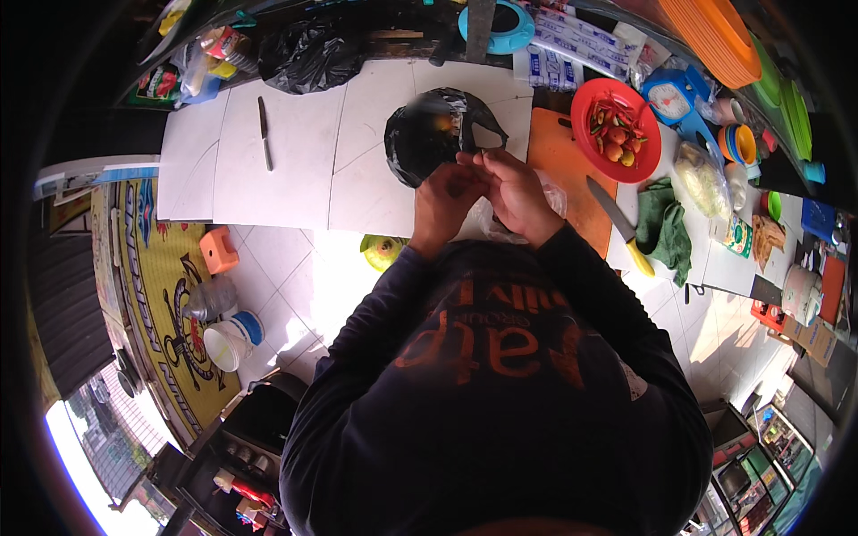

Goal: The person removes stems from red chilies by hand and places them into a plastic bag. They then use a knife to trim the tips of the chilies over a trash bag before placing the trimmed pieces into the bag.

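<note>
My left hand (448, 201) and my right hand (515, 193) meet fingertip to fingertip at the near side of an opened black plastic bag (401, 151). Their fingers are bent inward, and anything small between them is too hidden to make out. Something orange shows inside the bag, blurred. Beneath my right hand lies a crumpled clear plastic bag (493, 224). To the right, a red plastic plate (582, 100) holds red chillies (606, 110) and several tomatoes (613, 151). It overlaps an orange cutting board (553, 151).
A yellow-handled kitchen knife (620, 221) lies beside a green cloth (663, 224). A smaller knife (265, 134) rests on the white tiled counter (288, 191). Another black plastic bag (308, 57) sits at the back, and a blue kitchen scale (670, 100) stands behind the plate.
</note>
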A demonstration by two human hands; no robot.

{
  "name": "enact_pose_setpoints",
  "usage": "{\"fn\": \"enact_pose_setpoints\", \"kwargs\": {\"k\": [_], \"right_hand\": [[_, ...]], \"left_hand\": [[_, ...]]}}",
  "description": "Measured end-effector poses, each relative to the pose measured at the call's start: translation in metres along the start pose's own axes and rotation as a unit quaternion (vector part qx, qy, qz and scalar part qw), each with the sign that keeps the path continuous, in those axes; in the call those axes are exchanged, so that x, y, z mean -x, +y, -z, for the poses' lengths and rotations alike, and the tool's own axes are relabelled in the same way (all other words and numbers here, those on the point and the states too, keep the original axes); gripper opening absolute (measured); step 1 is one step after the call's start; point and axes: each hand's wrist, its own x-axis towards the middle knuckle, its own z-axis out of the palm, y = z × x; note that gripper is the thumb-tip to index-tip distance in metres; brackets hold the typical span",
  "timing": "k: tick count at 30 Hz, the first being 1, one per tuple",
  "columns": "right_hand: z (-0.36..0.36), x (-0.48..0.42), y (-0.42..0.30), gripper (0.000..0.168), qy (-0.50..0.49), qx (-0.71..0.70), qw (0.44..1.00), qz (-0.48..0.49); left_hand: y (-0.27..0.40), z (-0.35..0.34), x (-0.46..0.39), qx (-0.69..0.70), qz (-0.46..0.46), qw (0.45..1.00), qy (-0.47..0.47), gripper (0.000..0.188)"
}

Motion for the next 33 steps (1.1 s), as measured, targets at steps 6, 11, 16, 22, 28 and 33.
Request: {"fn": "enact_pose_setpoints", "kwargs": {"k": [6,11,16,22,28,33], "right_hand": [[-0.024,-0.049,0.013,0.018,0.012,0.459,0.868,0.189],[-0.014,-0.029,-0.015,0.025,0.042,0.56,0.772,0.297],[0.072,0.03,-0.039,0.017,0.051,0.707,0.671,0.216],[0.097,0.035,0.011,0.022,0.079,0.619,0.759,0.185],[0.101,0.056,0.01,0.022,0.106,0.735,0.638,0.203],[0.096,0.071,-0.014,0.02,0.108,0.597,0.779,0.157]], "left_hand": [[-0.024,0.045,-0.006,0.07,0.109,0.99,0.056,0.023],[-0.034,0.055,-0.025,-0.075,-0.028,0.988,0.134,0.024],[-0.018,0.037,-0.048,-0.297,-0.151,0.936,0.113,0.039],[-0.017,-0.037,-0.024,-0.097,-0.142,0.966,-0.195,0.032],[-0.03,-0.059,-0.013,-0.15,-0.158,0.952,-0.216,0.03],[-0.05,-0.072,-0.016,-0.205,-0.225,0.939,-0.162,0.03]]}}
